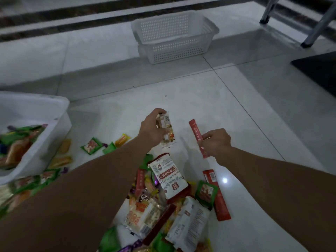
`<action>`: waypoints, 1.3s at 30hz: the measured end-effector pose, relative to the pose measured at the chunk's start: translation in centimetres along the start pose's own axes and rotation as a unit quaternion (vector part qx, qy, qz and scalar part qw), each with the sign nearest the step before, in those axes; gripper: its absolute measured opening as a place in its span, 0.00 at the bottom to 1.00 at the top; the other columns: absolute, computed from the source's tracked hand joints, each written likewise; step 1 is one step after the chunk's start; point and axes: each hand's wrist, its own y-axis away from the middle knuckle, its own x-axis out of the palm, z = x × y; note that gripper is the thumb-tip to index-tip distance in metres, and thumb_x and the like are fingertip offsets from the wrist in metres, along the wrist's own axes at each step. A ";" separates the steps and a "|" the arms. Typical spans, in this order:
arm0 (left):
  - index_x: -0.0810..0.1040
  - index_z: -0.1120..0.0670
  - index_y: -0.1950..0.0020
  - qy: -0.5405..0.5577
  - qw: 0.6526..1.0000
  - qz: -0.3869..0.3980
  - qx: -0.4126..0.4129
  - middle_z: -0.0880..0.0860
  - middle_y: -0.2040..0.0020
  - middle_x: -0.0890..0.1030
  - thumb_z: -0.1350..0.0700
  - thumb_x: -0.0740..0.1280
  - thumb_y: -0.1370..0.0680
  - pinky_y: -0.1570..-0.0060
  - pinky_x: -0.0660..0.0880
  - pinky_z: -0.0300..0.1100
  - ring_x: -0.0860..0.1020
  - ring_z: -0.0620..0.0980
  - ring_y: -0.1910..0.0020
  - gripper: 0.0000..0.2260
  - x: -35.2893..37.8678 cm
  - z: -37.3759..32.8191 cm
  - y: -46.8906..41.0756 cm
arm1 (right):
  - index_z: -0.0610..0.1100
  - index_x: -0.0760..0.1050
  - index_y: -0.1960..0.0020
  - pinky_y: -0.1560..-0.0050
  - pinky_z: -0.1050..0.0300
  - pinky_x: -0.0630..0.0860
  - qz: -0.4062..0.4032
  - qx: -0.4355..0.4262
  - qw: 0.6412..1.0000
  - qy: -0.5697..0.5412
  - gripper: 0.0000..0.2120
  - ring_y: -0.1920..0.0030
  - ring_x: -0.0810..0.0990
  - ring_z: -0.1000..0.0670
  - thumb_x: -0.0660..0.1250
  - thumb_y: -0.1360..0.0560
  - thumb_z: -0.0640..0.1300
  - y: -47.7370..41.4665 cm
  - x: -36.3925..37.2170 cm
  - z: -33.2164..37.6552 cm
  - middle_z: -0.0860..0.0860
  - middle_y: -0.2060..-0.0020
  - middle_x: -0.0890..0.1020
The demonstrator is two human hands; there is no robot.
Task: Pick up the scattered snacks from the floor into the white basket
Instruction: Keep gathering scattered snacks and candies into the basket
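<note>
Clutching 1 clear snack pack in left hand, 1 red sachet in right hand, lettering illegible.

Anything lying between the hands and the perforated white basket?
Head view: only bare floor tile, bar tiny specks, between perforated basket and left hand (clear packet), right hand (red stick).

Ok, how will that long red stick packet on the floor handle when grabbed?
Likely light and fairly stiff: its twin in the right hand juts straight from a pinch. The red stick packet lies flat, so rolling seems unlikely; its film may be slippery.
</note>
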 end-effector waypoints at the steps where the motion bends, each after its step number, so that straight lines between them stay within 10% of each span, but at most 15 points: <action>1: 0.73 0.49 0.39 -0.002 1.000 -0.004 0.005 0.46 0.56 0.73 0.68 0.71 0.29 0.53 0.80 0.49 0.77 0.53 0.54 0.23 -1.0 -0.4 0.2 | 0.39 0.83 0.51 0.67 0.57 0.81 -0.002 -0.001 1.000 -0.015 0.09 0.67 0.82 0.48 0.75 0.31 0.36 0.4 0.2 0.9 0.45 0.63 0.82; 9: 0.74 0.47 0.46 0.009 0.998 -0.060 0.022 0.46 0.59 0.72 0.73 0.68 0.29 0.66 0.76 0.41 0.75 0.52 0.60 0.23 -10.7 -1.0 1.1 | 0.42 0.83 0.59 0.62 0.57 0.81 0.026 -0.036 0.995 -0.085 0.06 0.63 0.83 0.48 0.76 0.34 0.33 3.8 5.3 9.6 0.46 0.62 0.84; 20: 0.73 0.44 0.47 0.037 0.982 -0.182 -0.031 0.51 0.53 0.77 0.71 0.70 0.29 0.58 0.81 0.50 0.79 0.55 0.54 0.23 -25.8 4.4 4.4 | 0.43 0.83 0.58 0.55 0.56 0.82 0.114 -0.115 0.984 -0.081 0.06 0.60 0.84 0.49 0.77 0.33 0.35 9.9 16.4 20.4 0.48 0.61 0.84; 39: 0.66 0.50 0.29 0.080 0.952 -0.257 -0.145 0.58 0.35 0.73 0.65 0.74 0.30 0.55 0.76 0.47 0.76 0.59 0.43 0.32 -38.4 16.4 9.3 | 0.48 0.76 0.65 0.56 0.52 0.83 0.180 -0.124 0.975 -0.036 0.12 0.61 0.84 0.48 0.77 0.34 0.35 15.9 31.3 28.1 0.48 0.63 0.82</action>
